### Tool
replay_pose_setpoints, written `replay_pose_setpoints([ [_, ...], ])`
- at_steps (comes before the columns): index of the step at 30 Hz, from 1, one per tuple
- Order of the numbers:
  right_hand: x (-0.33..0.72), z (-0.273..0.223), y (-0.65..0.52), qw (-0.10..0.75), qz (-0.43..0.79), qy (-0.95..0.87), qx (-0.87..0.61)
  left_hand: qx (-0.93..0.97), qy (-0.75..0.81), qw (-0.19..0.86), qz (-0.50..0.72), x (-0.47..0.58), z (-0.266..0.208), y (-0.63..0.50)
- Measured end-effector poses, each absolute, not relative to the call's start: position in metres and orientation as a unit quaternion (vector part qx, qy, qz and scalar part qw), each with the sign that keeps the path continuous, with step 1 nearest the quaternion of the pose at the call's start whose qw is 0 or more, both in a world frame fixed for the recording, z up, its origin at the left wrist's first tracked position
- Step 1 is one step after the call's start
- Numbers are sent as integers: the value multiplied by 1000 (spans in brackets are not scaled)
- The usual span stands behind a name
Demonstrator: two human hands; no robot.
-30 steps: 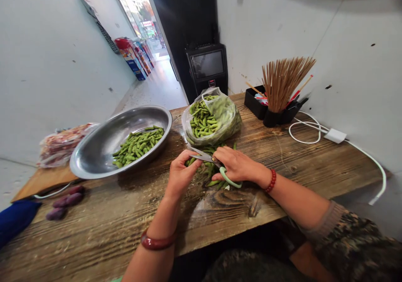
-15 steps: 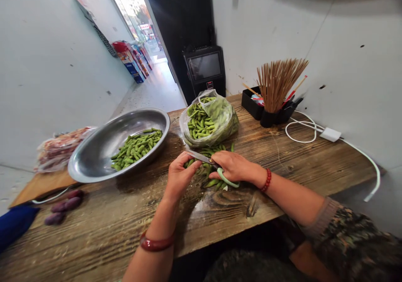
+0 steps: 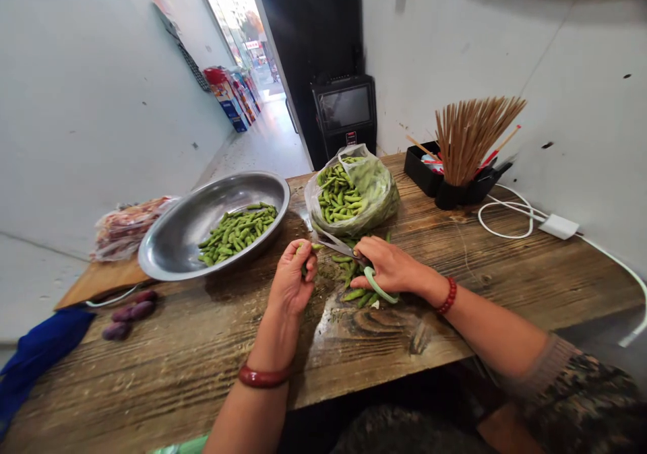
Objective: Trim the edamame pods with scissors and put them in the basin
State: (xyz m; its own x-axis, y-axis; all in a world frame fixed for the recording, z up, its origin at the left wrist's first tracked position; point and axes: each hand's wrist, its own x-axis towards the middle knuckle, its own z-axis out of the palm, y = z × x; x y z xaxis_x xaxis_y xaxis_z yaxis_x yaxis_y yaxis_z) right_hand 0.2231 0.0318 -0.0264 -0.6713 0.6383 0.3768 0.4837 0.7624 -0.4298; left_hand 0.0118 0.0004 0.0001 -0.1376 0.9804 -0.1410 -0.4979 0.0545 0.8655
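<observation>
My left hand (image 3: 296, 275) is closed around edamame pods, one tip poking out by the thumb and another showing under the fingers. My right hand (image 3: 387, 265) grips scissors (image 3: 373, 280) with pale green handles, their blades parted and pointing at the tip of the held pod. Beneath the scissors lies a loose pile of edamame pods (image 3: 348, 269) on the wooden table. Just behind, an open clear plastic bag (image 3: 381, 201) bulges with more pods. To the left, a wide steel basin (image 3: 172, 238) holds a heap of pods (image 3: 237, 233).
Bagged meat (image 3: 129, 228) rests on a wooden board (image 3: 104, 282) at the left. Purple tubers (image 3: 134, 310) and a blue cloth (image 3: 50, 346) are nearer. At the right stand a black holder with skewers (image 3: 468, 141) and a white cable with its adapter (image 3: 558, 226).
The view has shifted, so the scene sits further right. My left hand has turned and curled its fingers round the pods. The scissor blades have opened.
</observation>
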Motion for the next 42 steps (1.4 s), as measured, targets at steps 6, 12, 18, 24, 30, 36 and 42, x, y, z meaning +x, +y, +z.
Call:
replay_pose_setpoints([
  [6,220,-27,29,237,140,-908,-316,271,409,615,617,21,-1,-3],
  [12,215,-33,30,263,135,-904,-309,290,394,642,590,32,-5,-6],
  [18,213,-33,29,284,144,-893,-318,307,387,665,560,38,-3,-8],
  [24,214,-29,26,265,133,-898,-324,327,398,646,563,33,0,-9],
  [30,214,-29,27,250,134,-900,-332,338,408,627,571,29,1,-8],
  [36,214,-29,27,238,145,-905,-322,332,415,608,589,25,2,-5],
  [42,216,-28,33,270,172,-890,-324,316,433,584,610,13,0,2],
])
